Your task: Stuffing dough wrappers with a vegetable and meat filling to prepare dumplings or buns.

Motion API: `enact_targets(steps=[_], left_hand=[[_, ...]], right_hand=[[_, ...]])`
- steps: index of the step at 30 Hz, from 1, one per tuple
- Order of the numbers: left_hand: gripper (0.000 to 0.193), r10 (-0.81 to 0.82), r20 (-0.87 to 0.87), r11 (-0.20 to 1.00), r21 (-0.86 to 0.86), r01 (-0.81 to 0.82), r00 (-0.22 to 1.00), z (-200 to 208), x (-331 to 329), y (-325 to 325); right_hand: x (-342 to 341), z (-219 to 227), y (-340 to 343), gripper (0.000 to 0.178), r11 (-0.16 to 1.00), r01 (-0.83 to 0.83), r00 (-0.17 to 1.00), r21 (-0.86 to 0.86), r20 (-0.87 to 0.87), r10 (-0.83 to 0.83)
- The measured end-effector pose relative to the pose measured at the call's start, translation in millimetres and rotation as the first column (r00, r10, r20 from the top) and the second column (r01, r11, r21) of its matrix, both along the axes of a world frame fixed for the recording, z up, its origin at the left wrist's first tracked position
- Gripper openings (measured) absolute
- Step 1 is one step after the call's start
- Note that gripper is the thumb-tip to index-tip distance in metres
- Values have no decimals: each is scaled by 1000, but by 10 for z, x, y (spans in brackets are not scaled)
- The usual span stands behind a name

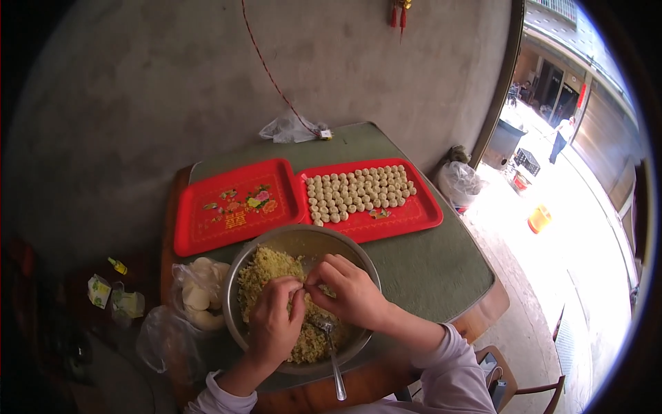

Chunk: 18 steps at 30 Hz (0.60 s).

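Observation:
Over a large metal bowl [369, 265], my left hand [274, 314] and my right hand [348, 290] meet with fingertips pinched together. Whatever lies between the fingers is mostly hidden and too small to name. Crumbly yellow-green filling [265, 265] heaps up the bowl's left side and spreads under my hands. A metal spoon [334, 359] rests in it, its handle leaning over the near rim. To the left of the bowl, a clear plastic bag [181, 276] holds pale round dough wrappers [196, 297]. Behind the bowl, rows of small round dumplings [355, 190] cover much of a red tray [414, 219].
A second red tray [200, 231] with a flower print lies bare at the left, touching the first. Both rest on a green-topped table [427, 265] against a grey wall. A crumpled plastic bag [286, 130] sits at the back edge. A wooden chair [507, 379] holds a phone at lower right.

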State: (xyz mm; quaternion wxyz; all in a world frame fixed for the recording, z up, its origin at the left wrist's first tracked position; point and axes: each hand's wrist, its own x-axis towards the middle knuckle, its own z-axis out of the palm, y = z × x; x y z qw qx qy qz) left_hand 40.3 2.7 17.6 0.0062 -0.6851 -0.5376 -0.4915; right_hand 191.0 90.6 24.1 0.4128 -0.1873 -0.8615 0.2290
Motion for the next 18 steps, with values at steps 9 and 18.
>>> enact_targets(steps=[9,18], left_hand=[[26,17,-44,1000,-19,-18,999,6,-9,43],[30,12,-109,999,39,-8,994,21,-13,30]], right_hand=[[7,16,2,19,999,23,1000,36,12,-23],[-3,-2,-8,21,1000,8,1000,30,-16,-7]])
